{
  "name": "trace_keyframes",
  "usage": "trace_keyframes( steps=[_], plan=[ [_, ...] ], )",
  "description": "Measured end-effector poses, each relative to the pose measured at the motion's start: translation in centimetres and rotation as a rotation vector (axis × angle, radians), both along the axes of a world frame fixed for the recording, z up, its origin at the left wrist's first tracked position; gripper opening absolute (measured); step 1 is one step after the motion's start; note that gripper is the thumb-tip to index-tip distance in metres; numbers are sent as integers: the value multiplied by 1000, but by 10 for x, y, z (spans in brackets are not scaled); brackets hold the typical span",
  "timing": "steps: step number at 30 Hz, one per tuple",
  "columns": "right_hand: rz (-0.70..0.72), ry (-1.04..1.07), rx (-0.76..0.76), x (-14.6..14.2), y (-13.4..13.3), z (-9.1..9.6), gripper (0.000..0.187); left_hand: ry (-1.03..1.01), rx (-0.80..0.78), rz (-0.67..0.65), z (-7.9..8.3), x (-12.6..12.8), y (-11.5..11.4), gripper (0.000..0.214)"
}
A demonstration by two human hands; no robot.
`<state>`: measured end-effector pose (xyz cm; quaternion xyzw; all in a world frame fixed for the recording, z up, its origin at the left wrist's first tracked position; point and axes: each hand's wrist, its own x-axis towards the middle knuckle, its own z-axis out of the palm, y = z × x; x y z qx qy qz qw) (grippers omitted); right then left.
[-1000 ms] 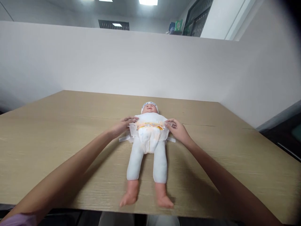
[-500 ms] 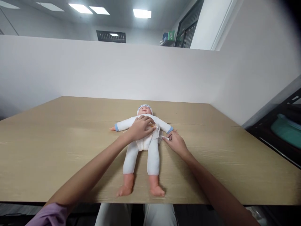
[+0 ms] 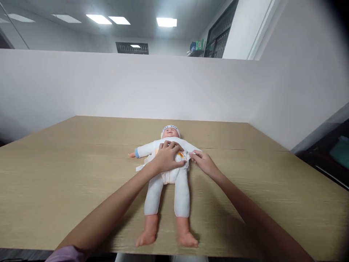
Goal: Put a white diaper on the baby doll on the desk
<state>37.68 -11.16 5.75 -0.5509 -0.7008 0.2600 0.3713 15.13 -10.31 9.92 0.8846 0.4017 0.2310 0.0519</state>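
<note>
A baby doll [image 3: 182,196] in white clothes and a white headband lies on its back, feet toward me. Around its hips is a white diaper [image 3: 169,177] with an orange print on the front. My left hand [image 3: 169,156] lies with fingers spread over the diaper's front, on the doll's belly. At the doll's side, my right hand [image 3: 203,162] pinches the diaper's side tab [image 3: 190,155] between thumb and fingers. On the other side, a loose white tab [image 3: 140,167] sticks out past my left wrist. My right hand hides the doll's hand on that side.
The doll lies on a wide tan table [image 3: 68,189] whose near edge runs just beyond its feet. A white partition [image 3: 136,87] stands behind the table. At the right is a dark rack [image 3: 324,154] with something green in it.
My right hand has drawn the diaper tab up and inward, closer to the doll's waist. My left hand stays on the belly, its fingers a little more spread. The camera view has shifted slightly.
</note>
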Motion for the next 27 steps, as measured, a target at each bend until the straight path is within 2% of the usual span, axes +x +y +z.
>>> trace_keyframes(
  steps=[4, 7, 9, 12, 15, 16, 18, 20, 22, 25, 27],
  plan=[
    [46, -21, 10, -32, 15, 14, 33, -30, -15, 9, -2, 1, 1, 39],
    [34, 2, 36, -46, 14, 13, 28, -74, -39, -6, -4, 1, 2, 37],
    [6, 39, 125, -48, 4, 8, 26, -97, -70, -19, -4, 0, 4, 39],
    [-7, 36, 372, -46, -18, -1, 23, -107, -162, -66, 2, -6, 7, 56],
    [136, -85, 516, -40, -33, -9, 36, -169, -319, -196, 11, -21, 9, 78],
    [194, -135, 532, -37, -35, -10, 42, -221, -365, -243, 11, -29, 9, 78],
    [269, -224, 546, -33, -35, -13, 52, -338, -402, -278, 7, -46, 7, 63],
    [296, -281, 550, -30, -33, -14, 57, -415, -358, -215, -5, -67, 4, 46],
    [304, -316, 556, -27, -31, -15, 58, -425, -265, -102, -22, -89, 0, 40],
    [298, -352, 553, -24, -32, -14, 59, -326, -141, 31, -43, -117, -2, 37],
    [265, -354, 546, -26, -35, -11, 57, -217, -122, 106, -51, -128, 0, 35]
  ],
)
